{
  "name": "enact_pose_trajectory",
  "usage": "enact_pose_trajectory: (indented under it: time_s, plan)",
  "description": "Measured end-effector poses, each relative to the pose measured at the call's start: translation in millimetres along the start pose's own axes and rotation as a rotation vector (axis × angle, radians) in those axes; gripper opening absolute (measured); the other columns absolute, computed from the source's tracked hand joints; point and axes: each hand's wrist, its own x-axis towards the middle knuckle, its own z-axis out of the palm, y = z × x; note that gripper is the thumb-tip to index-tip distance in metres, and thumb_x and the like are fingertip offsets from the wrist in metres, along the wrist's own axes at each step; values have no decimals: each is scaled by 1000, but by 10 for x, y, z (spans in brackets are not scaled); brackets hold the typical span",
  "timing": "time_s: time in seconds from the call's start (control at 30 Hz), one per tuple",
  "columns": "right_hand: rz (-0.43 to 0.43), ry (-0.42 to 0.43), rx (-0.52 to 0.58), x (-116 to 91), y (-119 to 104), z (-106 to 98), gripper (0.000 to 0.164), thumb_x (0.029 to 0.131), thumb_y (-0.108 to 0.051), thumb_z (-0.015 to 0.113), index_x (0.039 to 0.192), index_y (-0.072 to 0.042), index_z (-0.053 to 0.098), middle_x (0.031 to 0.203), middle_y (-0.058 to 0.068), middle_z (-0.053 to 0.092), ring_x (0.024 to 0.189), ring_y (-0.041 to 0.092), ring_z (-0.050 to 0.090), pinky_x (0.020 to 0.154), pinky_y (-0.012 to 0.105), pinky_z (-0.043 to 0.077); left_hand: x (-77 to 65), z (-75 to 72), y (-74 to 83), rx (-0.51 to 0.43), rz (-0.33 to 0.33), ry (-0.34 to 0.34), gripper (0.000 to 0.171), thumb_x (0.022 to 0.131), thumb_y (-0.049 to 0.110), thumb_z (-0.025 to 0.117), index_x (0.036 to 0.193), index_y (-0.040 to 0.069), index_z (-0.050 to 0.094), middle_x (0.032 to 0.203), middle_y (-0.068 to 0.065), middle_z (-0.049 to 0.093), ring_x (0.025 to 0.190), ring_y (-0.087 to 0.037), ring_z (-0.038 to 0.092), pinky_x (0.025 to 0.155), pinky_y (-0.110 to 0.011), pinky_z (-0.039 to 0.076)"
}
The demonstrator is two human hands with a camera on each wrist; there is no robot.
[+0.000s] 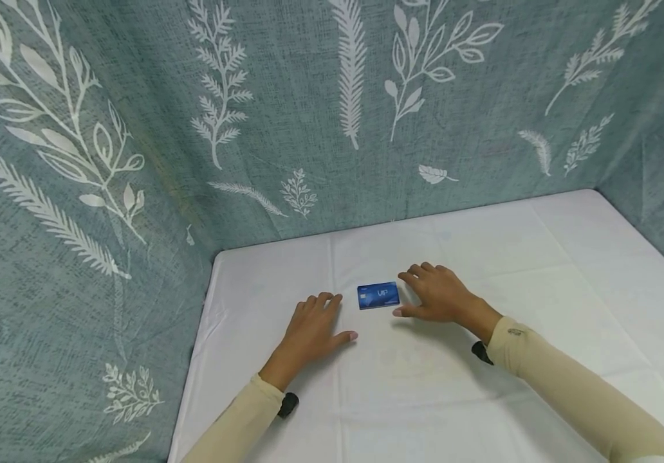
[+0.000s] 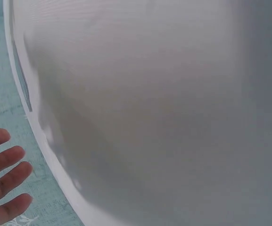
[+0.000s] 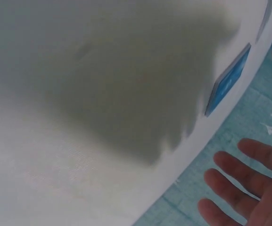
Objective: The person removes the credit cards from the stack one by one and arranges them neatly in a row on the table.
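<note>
A blue card (image 1: 378, 296) printed with "VIP" lies flat on the white tabletop, between the two hands in the head view. To its right, the right hand (image 1: 437, 294) hovers with spread fingers, thumb and index near the card's right edge but apart from it. The left hand (image 1: 311, 328) is to the card's lower left, its fingers loosely spread and holding nothing. In the right wrist view the blue card (image 3: 228, 81) appears beyond the fingers (image 3: 237, 174) of the right hand. The left wrist view has only the left hand's fingers (image 2: 11, 181) at its left edge.
A white cloth (image 1: 401, 399) covers the table. Blue-green curtains (image 1: 297, 116) with white leaf prints rise along the back and both sides. A small black device (image 1: 288, 405) sits under the left wrist, and another black device (image 1: 481, 352) under the right.
</note>
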Motion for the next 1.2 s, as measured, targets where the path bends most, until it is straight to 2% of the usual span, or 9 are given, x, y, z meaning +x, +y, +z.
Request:
enact_pose_trajectory:
  time_s: [0.33,0.6,0.83,1.2]
  plan:
    - [-37,7,-21,71,-39,37,76,85,-67,66,130,-6,64,122,14,67,108,31,65,84,47,55,134,28,87,67,50,-22,83,86,67,66,141,6,54,134,-14,58,117,-33,57,95,-48,47]
    - [-24,-35,-24,154,-71,-5,76,85,-67,65,130,-6,64,123,15,67,108,31,65,85,47,56,233,24,157,98,71,-9,83,87,65,65,141,4,54,132,-14,59,115,-31,58,93,-46,48]
    - [-31,-62,-39,220,-100,-5,75,86,-66,65,131,-7,64,123,14,67,109,31,65,86,47,56,309,31,177,127,33,-2,78,90,60,65,138,0,54,132,-15,59,115,-30,58,94,-45,49]
    - [-85,-31,-67,272,-145,29,72,84,-63,69,127,-5,66,115,12,69,98,26,65,76,40,56,382,71,164,143,16,18,74,90,58,66,135,-1,56,129,-16,61,113,-31,59,90,-44,50]
